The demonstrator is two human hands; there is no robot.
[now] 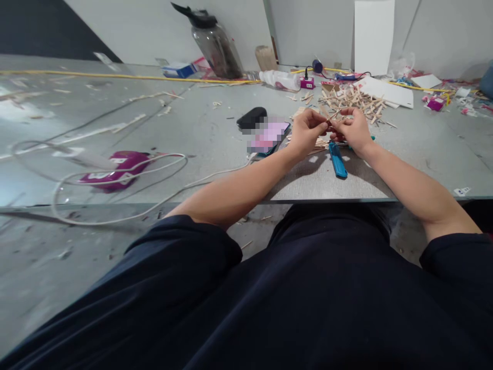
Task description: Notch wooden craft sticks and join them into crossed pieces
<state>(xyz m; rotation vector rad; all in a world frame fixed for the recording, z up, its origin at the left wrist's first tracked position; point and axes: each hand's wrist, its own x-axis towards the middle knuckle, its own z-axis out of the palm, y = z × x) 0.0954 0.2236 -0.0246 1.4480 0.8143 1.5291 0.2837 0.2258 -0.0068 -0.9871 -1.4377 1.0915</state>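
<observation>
My left hand (pixel 307 132) and my right hand (pixel 355 132) meet above the table, fingertips pinched close together. Between them is a small wooden stick (pixel 329 122), partly covered by the fingers; its exact shape is hard to make out. Just below the hands lies a blue utility knife (pixel 338 161), touched by neither. Several loose wooden sticks (pixel 319 146) rest under my left hand. Beyond both hands spreads a heap of short wooden sticks (pixel 367 103). A phone (pixel 274 134) with its screen lit lies left of my left hand.
A black case (pixel 252 118) sits behind the phone. Further left, a white cable (pixel 162 158) loops past a purple object (pixel 119 169) and over the table edge. At the back stand a large bottle (pixel 217 49) and a white board (pixel 373 38); a yellow cord (pixel 115 75) runs along there.
</observation>
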